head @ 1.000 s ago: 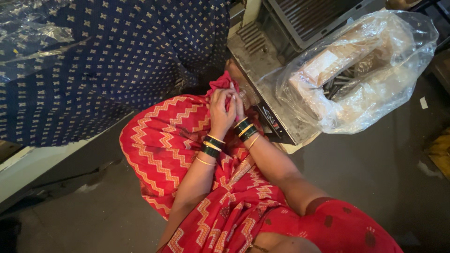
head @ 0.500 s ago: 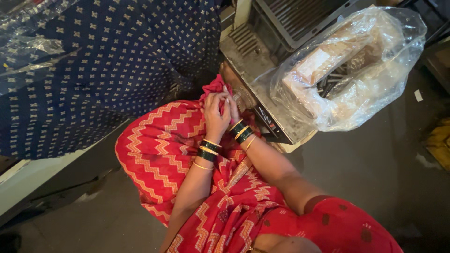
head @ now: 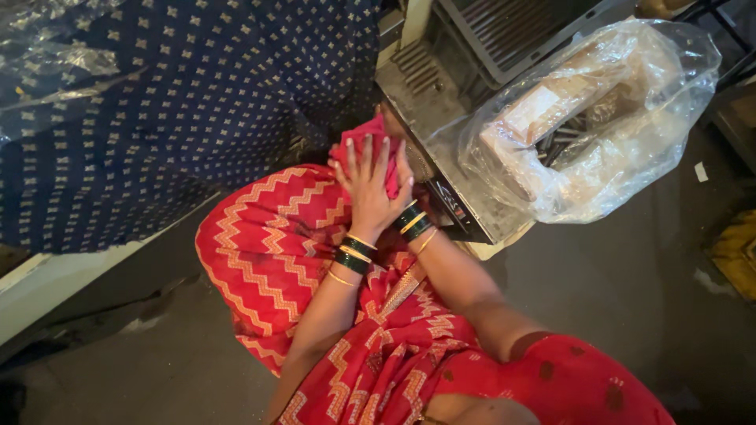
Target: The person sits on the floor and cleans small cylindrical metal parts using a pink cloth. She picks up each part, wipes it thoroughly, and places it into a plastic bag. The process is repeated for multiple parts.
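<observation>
The left hand (head: 368, 187) lies flat with fingers spread, pressing a small pink cloth (head: 358, 140) against the edge of a grey metal machine (head: 441, 102); the right hand (head: 402, 177) is mostly hidden behind it, grip unclear; a plastic-wrapped bundle (head: 591, 118) rests on the machine; blue dotted fabric (head: 181, 102) hangs nearby.

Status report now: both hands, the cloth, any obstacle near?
Left hand flat on pink cloth. Right hand mostly hidden behind left, grip unclear. Grey machine close on right, plastic-wrapped bundle on it.
</observation>
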`<state>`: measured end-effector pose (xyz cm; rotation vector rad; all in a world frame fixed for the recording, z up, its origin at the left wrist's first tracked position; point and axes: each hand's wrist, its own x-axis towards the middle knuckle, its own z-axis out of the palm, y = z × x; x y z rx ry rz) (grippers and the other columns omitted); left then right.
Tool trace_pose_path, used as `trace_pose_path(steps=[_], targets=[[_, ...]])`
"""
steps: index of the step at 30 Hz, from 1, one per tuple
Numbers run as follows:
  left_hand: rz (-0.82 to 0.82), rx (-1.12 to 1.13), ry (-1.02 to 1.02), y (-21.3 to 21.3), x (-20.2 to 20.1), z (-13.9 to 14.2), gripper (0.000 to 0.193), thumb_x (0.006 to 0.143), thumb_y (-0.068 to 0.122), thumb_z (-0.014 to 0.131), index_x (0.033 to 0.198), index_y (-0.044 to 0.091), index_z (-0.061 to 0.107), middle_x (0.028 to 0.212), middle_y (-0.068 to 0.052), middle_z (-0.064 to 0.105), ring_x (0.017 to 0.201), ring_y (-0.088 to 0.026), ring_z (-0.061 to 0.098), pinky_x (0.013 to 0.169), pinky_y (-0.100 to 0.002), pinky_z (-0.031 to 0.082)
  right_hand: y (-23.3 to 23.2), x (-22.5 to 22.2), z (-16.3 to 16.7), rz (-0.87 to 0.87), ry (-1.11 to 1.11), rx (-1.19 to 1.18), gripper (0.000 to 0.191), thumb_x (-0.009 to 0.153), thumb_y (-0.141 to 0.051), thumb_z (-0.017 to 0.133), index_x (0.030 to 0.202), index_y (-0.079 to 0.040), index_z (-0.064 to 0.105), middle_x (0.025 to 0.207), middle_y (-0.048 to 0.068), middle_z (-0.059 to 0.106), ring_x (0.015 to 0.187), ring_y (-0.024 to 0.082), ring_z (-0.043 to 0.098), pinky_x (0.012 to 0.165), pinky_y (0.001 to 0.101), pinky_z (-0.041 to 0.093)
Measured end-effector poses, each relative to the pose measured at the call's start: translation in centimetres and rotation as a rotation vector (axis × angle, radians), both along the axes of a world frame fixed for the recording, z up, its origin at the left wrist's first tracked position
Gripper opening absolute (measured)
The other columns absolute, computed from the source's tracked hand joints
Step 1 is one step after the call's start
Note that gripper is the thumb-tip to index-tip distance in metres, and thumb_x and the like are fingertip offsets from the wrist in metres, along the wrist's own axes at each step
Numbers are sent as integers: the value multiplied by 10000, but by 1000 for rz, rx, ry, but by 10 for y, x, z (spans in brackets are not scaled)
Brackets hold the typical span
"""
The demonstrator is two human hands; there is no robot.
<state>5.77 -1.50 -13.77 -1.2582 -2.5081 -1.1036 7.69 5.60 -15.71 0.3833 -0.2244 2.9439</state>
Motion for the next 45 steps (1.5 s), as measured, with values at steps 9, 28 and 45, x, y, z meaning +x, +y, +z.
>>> trace_pose_path(steps=[9, 28, 45], targets=[[45, 247, -94, -20, -8, 18, 795, 935, 482, 694, 1608, 176, 403, 1721, -187, 195, 1595, -517, 52, 1305, -631, 111, 3, 7, -25, -119, -296, 296, 785, 1073, -653, 235, 1648, -119, 260, 1687, 129, 317, 1526, 322, 350, 1277, 497, 283], [-184, 1265, -1524, -43, -63, -58, 572, 1054, 429, 447, 1535, 128, 370, 1572, -135, 413, 1410, -326, 466, 1184, -517, 384, -36, 21, 53, -207, -343, 1966, 755, 1075, -592, 121, 1660, -114, 127, 1745, 187, 6, 1610, 364, -72, 1281, 511, 14], [-864, 449, -1229, -8, 4, -41, 1006, 1022, 556, 564, 1645, 16, -11, 1740, -172, 3, 1612, -301, 3, 1308, -436, 62, 33, 28, 68, -564, -651, 1318, 705, 1090, -552, 339, 1594, -63, 400, 1675, 188, 338, 1574, 296, 291, 1278, 365, 195]])
